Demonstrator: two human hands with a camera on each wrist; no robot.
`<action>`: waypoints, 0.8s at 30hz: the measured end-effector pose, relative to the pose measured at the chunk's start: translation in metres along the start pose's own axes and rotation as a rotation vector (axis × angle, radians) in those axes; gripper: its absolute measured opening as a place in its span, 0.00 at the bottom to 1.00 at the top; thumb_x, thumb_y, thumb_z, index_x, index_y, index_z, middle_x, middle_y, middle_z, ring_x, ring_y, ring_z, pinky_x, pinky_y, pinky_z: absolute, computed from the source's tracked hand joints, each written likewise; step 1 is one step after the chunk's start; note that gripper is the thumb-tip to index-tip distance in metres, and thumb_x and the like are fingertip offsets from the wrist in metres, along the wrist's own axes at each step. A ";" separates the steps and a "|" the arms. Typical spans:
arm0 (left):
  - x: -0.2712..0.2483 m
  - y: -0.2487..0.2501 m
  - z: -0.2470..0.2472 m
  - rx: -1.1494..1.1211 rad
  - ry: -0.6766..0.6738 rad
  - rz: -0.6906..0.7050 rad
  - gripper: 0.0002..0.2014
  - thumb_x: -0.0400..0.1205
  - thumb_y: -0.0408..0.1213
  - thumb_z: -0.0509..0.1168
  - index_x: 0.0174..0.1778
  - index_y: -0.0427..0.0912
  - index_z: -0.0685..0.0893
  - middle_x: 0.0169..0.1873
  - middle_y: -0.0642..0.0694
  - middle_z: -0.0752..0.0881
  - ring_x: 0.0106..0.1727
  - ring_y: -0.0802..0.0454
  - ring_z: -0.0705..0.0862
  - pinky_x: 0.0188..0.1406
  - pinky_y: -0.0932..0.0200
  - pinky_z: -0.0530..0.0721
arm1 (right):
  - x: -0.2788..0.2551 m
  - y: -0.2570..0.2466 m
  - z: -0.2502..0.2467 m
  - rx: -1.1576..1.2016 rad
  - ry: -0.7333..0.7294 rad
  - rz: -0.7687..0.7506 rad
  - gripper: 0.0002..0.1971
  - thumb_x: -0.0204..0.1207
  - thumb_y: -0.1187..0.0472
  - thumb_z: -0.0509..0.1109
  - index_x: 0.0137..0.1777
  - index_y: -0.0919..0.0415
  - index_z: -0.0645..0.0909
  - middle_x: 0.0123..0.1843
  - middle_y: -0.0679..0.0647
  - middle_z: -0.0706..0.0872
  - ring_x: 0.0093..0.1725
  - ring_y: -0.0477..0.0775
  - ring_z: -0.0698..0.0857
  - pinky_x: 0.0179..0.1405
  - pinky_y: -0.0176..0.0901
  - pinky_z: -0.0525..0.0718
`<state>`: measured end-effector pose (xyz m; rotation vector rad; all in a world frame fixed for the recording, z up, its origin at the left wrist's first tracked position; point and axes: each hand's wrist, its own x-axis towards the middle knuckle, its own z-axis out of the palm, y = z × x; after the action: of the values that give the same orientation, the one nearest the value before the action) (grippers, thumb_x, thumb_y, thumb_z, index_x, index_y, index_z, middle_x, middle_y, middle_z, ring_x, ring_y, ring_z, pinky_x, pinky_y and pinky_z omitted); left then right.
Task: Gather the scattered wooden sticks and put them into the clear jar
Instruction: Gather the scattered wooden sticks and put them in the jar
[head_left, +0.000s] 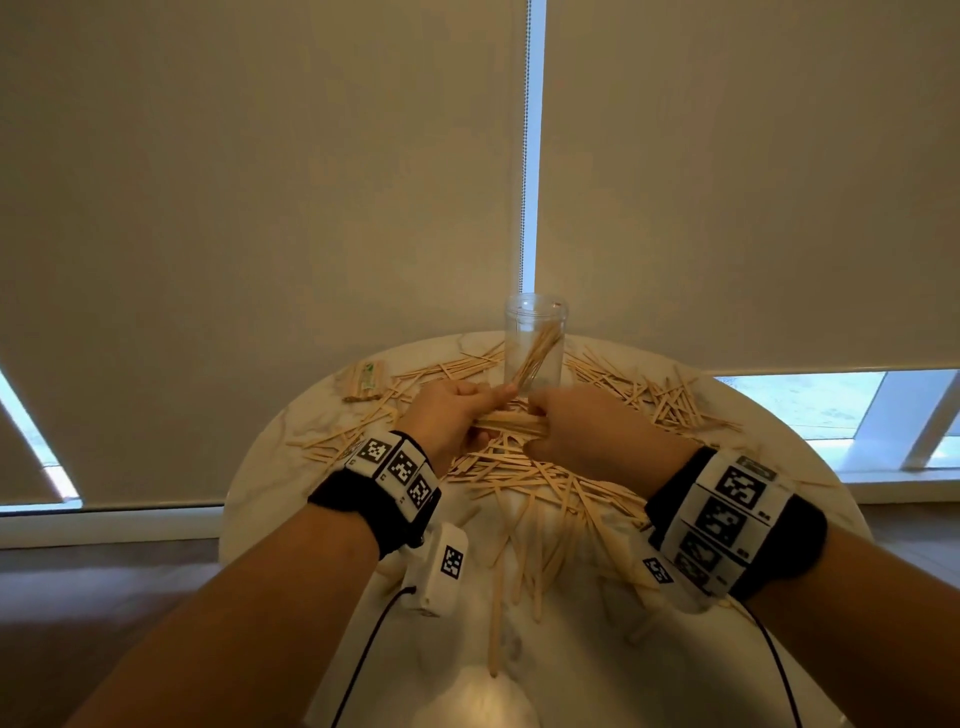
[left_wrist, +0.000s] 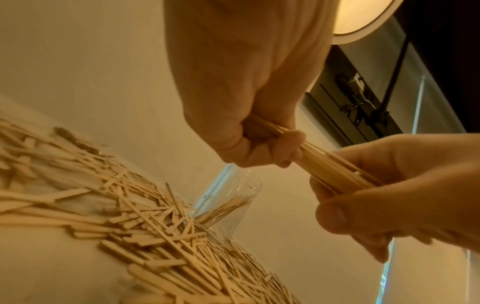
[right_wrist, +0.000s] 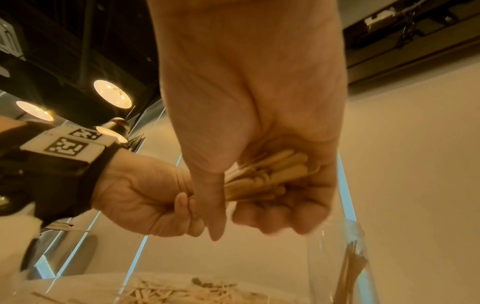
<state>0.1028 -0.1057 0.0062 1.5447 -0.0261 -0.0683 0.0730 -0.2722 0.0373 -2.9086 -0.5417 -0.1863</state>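
Both hands hold one bundle of wooden sticks (head_left: 511, 422) level above the table, just in front of the clear jar (head_left: 534, 343). My left hand (head_left: 457, 410) grips the bundle's left end, fingers curled round it (left_wrist: 280, 148). My right hand (head_left: 571, 423) grips the right end (right_wrist: 262, 174). The jar stands upright at the table's far side with a few thin sticks leaning inside. In the left wrist view the bundle (left_wrist: 337, 172) runs between both fists. Many loose sticks (head_left: 524, 483) lie scattered under and around the hands.
The round white marble table (head_left: 597, 665) carries sticks on the left (head_left: 343, 441) and right (head_left: 649, 395) of the jar. A wrapped pack of sticks (head_left: 363, 382) lies at the far left. Roller blinds hang behind the table.
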 end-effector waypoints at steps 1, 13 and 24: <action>0.001 -0.001 -0.001 -0.041 0.048 -0.001 0.14 0.76 0.41 0.78 0.39 0.31 0.86 0.27 0.43 0.83 0.21 0.55 0.77 0.17 0.66 0.76 | -0.001 0.003 -0.002 -0.006 0.046 0.005 0.14 0.77 0.52 0.72 0.60 0.53 0.78 0.48 0.50 0.84 0.46 0.52 0.82 0.45 0.44 0.81; -0.002 0.005 -0.002 -0.169 -0.010 -0.009 0.13 0.80 0.38 0.74 0.48 0.29 0.87 0.32 0.41 0.88 0.26 0.53 0.85 0.22 0.69 0.83 | 0.008 0.012 0.001 0.032 0.089 -0.099 0.25 0.74 0.28 0.64 0.52 0.49 0.83 0.37 0.46 0.86 0.37 0.46 0.84 0.36 0.43 0.82; 0.086 0.032 0.017 -0.157 0.245 -0.125 0.15 0.90 0.40 0.55 0.56 0.33 0.83 0.33 0.41 0.90 0.26 0.51 0.85 0.23 0.63 0.80 | 0.079 0.070 -0.053 0.011 0.360 0.100 0.28 0.83 0.36 0.57 0.37 0.55 0.87 0.25 0.52 0.79 0.24 0.50 0.75 0.25 0.41 0.70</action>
<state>0.1881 -0.1271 0.0360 1.3873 0.2641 0.0200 0.1672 -0.3190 0.0908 -2.7857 -0.3340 -0.6717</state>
